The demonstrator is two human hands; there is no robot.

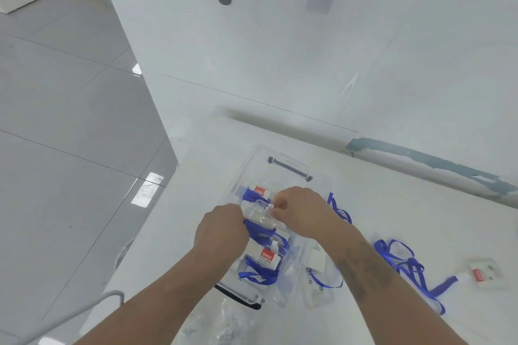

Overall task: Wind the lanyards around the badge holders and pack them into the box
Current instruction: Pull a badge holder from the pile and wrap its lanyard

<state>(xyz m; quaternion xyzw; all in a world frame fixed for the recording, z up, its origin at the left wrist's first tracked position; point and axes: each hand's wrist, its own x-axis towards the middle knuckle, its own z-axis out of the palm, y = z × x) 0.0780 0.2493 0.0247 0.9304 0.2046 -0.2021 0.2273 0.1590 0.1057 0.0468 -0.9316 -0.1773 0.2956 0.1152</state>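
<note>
A clear plastic box (291, 159) with dark handles stands on the white table. Inside lie badge holders wound with blue lanyard, one at the far end (256, 193) and one at the near end (263, 263), each with a red label. Over the box's middle, both hands hold a third clear badge holder (262, 217) wrapped in blue lanyard. My left hand (221, 228) grips its left side. My right hand (300, 211) pinches the white clip at its top right.
To the right of the box lie loose blue lanyards (403, 263) with a badge holder (487, 273) at the far right and another (316, 277) beside the box. Crumpled clear plastic (224, 322) sits at the near edge. The table's left edge drops to grey floor tiles.
</note>
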